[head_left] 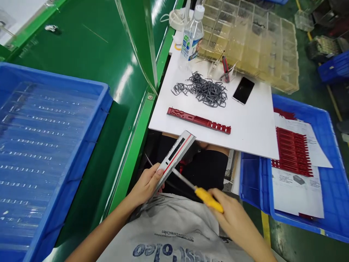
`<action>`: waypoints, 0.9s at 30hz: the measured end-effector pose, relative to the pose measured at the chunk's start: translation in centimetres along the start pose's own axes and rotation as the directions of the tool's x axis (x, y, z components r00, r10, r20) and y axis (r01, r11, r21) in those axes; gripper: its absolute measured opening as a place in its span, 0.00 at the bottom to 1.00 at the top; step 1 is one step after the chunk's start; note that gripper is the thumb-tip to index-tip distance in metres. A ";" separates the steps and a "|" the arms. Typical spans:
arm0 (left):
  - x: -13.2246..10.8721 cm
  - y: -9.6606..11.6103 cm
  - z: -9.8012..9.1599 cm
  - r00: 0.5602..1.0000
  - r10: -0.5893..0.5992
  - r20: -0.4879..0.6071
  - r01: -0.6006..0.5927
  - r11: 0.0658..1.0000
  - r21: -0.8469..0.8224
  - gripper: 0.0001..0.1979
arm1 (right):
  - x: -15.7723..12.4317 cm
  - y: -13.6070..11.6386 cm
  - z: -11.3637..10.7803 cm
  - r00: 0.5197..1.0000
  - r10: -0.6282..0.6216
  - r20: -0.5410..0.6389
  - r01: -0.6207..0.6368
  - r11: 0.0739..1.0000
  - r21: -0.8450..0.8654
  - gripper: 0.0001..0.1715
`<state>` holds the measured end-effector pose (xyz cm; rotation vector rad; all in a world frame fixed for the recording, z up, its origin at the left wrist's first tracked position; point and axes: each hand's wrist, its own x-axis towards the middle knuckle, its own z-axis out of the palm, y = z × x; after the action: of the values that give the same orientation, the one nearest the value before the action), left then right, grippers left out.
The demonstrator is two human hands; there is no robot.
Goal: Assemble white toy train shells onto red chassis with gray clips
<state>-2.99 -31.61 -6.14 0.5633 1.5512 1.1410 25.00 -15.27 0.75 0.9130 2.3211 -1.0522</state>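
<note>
Beside one white tabletop (253, 127), the left hand (148, 184) grips one grey bar (177, 154), the right hand (229, 207) one yellow-handled tool (207, 198).

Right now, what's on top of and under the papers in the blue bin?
Red strips lie in a row on the papers. More red shows past the papers' upper and lower edges; the rest underneath is covered.

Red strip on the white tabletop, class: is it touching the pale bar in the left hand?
Apart. The head view shows a gap of white tabletop between the red strip and the upper end of the pale bar.
</note>
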 end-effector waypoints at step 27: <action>0.1 0.2 0.4 0.994 -0.090 -0.068 0.089 0.996 -0.012 0.41 | -0.3 1.4 -0.7 1.000 0.012 -0.005 -0.012 0.999 0.035 0.13</action>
<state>-2.74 -31.28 -6.05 0.4489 1.6131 1.1080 26.10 -14.12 0.69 0.9427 2.3056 -1.0901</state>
